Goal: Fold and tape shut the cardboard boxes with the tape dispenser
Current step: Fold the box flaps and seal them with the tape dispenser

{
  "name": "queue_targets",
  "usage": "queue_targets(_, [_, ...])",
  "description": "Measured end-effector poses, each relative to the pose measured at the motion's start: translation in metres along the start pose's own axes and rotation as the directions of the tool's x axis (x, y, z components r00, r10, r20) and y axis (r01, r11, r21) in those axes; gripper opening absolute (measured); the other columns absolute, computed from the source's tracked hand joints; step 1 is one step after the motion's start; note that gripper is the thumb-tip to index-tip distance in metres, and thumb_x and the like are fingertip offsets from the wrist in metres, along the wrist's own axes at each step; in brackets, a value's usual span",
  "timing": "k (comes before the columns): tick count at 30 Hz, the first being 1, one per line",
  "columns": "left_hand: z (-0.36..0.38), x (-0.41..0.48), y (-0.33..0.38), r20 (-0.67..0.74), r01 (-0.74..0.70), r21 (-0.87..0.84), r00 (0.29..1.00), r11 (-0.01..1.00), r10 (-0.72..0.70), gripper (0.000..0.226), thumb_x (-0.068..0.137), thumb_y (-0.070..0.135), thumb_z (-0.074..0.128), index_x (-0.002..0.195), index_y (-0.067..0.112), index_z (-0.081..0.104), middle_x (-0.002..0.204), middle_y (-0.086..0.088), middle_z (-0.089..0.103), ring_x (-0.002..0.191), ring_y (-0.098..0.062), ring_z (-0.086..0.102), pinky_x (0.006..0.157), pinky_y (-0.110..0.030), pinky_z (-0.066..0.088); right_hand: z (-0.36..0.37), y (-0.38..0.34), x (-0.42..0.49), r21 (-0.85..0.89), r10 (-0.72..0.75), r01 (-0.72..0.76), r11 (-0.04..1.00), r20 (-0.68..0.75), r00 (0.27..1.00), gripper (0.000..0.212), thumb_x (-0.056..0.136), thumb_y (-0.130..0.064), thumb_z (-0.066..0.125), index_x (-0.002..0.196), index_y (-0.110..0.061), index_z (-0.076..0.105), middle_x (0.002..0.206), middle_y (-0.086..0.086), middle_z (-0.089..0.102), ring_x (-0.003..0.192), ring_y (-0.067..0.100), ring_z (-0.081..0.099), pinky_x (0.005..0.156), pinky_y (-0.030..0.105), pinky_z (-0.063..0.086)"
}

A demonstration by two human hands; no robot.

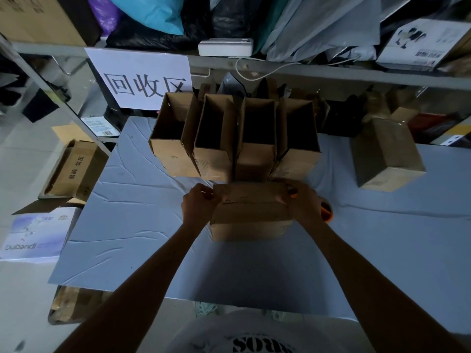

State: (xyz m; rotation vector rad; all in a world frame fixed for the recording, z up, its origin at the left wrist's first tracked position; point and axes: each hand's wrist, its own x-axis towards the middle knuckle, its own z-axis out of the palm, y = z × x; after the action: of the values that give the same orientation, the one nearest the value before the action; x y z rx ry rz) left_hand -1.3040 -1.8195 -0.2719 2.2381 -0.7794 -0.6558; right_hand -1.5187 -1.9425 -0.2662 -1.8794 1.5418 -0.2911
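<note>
My left hand [200, 200] is pinching the box [249, 222] edge; my right hand [302, 203], at the box's other side, is gripping the dispenser [328, 212]. I think I should be pulling straight across.

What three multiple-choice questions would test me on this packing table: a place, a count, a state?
1. On the table, the lone closed cardboard box stands: A. right of the row B. left of the row C. nearest the person
2. Open cardboard boxes in the row: A. two B. four C. six
3. The cardboard box between the left hand and right hand is: A. folded shut B. wide open C. flattened

A: it sits beyond the row's right end. B: four stand side by side. A: its flaps lie closed.
</note>
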Motion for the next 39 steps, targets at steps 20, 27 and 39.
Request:
queue_targets(20, [0.006,-0.004,-0.003,-0.020,-0.059,-0.001,0.998,0.998,0.059,0.040,0.069,0.047,0.078,0.095,0.019,0.066,0.078,0.009,0.059,0.078,-0.014,0.058,0.075,-0.031,0.043,-0.003,-0.004,-0.012,0.119,0.103,-0.099,0.988,-0.029,0.994,0.041,0.077,-0.032,0.076,0.111,-0.014,0.063,0.095,0.008,0.067,0.087,0.025,0.063,0.080,0.041,0.053])
queue_targets(27, [0.013,-0.007,-0.002,-0.069,-0.163,-0.037,0.985,0.986,0.160,0.040,0.074,0.043,0.075,0.105,0.027,0.057,0.086,0.010,0.062,0.079,-0.011,0.057,0.073,-0.029,0.042,-0.002,0.047,-0.009,0.050,0.260,-0.255,0.966,-0.181,0.948,0.007,0.085,-0.007,0.057,0.088,-0.002,0.053,0.096,0.018,0.060,0.089,0.032,0.057,0.070,0.033,0.043])
queue_targets(39, [0.019,-0.031,0.000,-0.128,0.092,-0.192,0.985,0.977,-0.118,0.035,0.068,0.041,0.081,0.097,0.038,0.062,0.079,0.021,0.062,0.077,0.004,0.061,0.062,-0.021,0.043,0.029,0.084,0.009,-0.194,0.219,-0.217,0.957,-0.014,0.976,0.048,0.086,-0.006,0.063,0.127,0.001,0.040,0.115,0.019,0.054,0.103,0.035,0.054,0.077,0.044,0.050])
